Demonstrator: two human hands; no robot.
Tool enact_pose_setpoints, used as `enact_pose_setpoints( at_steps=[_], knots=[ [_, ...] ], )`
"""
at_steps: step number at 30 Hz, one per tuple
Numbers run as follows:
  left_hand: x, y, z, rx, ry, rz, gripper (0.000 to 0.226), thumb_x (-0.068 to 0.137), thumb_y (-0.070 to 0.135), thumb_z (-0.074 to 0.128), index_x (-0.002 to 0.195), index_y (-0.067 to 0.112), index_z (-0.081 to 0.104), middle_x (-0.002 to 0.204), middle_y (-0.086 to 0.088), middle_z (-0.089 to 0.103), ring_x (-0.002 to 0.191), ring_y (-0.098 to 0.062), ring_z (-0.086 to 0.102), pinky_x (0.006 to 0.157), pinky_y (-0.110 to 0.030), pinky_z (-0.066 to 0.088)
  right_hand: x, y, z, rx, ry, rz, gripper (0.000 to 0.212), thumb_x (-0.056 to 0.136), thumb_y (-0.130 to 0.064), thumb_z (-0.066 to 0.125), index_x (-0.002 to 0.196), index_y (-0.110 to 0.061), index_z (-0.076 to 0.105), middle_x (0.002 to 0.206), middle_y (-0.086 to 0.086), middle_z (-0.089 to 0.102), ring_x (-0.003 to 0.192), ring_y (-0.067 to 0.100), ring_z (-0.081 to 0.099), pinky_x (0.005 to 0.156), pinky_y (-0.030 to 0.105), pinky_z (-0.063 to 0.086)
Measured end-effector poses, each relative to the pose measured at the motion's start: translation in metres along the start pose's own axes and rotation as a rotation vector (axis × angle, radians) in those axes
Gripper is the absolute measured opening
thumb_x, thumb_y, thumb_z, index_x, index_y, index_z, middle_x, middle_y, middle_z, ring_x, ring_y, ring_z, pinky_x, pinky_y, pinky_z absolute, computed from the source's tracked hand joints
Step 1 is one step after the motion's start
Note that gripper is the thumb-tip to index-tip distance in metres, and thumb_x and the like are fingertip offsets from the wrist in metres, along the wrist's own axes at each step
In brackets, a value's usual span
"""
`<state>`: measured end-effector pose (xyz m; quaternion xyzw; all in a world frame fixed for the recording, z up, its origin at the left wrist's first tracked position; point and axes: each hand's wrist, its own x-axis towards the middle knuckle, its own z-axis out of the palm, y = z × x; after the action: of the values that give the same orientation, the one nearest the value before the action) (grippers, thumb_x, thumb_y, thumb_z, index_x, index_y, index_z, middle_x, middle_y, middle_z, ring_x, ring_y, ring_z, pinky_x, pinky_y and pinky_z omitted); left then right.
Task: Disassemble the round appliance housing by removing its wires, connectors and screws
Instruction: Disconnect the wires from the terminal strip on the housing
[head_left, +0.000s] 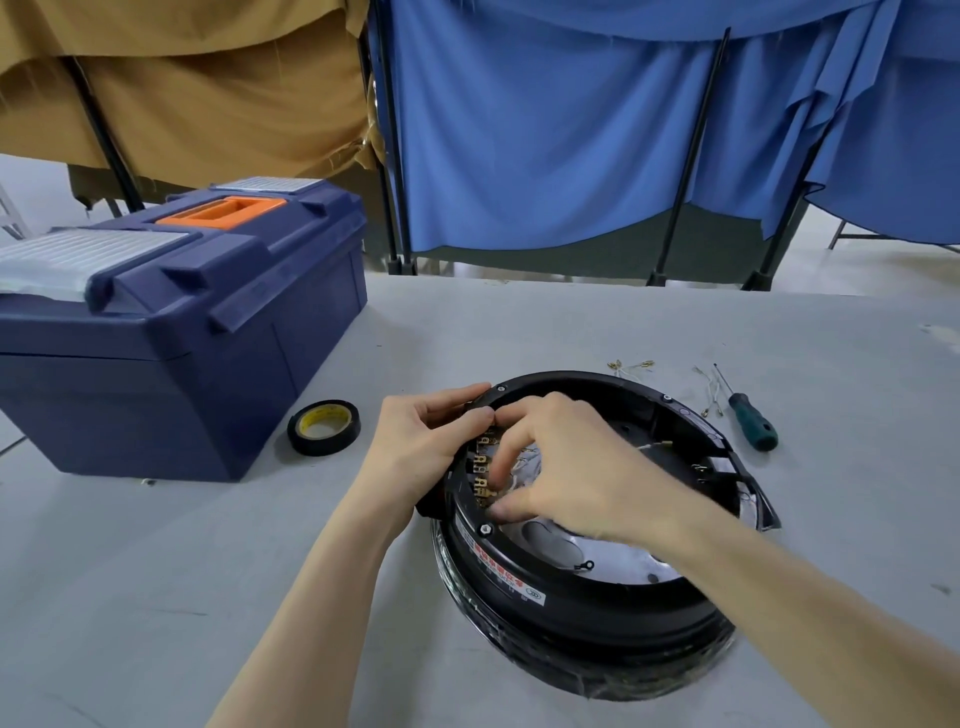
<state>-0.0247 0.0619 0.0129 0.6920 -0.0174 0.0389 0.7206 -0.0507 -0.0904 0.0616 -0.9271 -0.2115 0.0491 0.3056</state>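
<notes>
The round black appliance housing (587, 587) lies open side up on the grey table, tilted toward me. My left hand (421, 447) grips its left rim, thumb over the edge. My right hand (561, 467) reaches inside with fingers curled down at a row of brass terminals (482, 470) on the inner left wall; what the fingertips pinch is hidden. Thin white wires (657, 446) run across the inside. A black ring-terminal wire (583, 566) lies on the silver plate at the bottom.
A green-handled screwdriver (750, 418) and loose white wires with brass connectors (709, 389) lie right of the housing. More removed connectors (631, 367) lie behind it. A roll of black tape (323, 427) and a blue toolbox (171, 327) stand to the left.
</notes>
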Motion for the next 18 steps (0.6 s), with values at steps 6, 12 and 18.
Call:
enact_pose_setpoints(
  at_steps=[6,12,18],
  knots=[
    [0.001,-0.001,0.001,0.008,0.009,-0.003,0.021,0.085,0.006,0.071,0.098,0.021,0.075,0.088,0.002,0.077,0.081,-0.01,0.073,0.068,-0.018,0.056,0.003,-0.001,0.012,-0.02,0.065,0.033,0.016,0.069,-0.012,0.082,0.061,-0.017,0.07,0.107,-0.004,0.068,0.098,0.018,0.06,0.079,0.028,0.044],
    [0.001,-0.001,0.001,-0.001,0.005,0.0,0.02,0.085,0.005,0.071,0.096,0.021,0.076,0.087,0.0,0.077,0.081,-0.012,0.074,0.07,-0.021,0.058,0.001,-0.001,0.014,-0.014,0.087,0.053,0.028,0.068,-0.013,0.084,0.053,-0.023,0.063,0.107,-0.005,0.069,0.102,0.017,0.057,0.079,0.027,0.039],
    [0.0,-0.001,0.0,-0.005,0.005,-0.008,0.021,0.085,0.005,0.07,0.097,0.022,0.075,0.087,-0.001,0.077,0.08,-0.013,0.074,0.071,-0.023,0.059,0.001,-0.003,0.016,-0.022,0.122,0.052,0.018,0.07,-0.008,0.081,0.058,-0.013,0.068,0.109,-0.006,0.069,0.102,0.017,0.057,0.08,0.026,0.034]
  ],
)
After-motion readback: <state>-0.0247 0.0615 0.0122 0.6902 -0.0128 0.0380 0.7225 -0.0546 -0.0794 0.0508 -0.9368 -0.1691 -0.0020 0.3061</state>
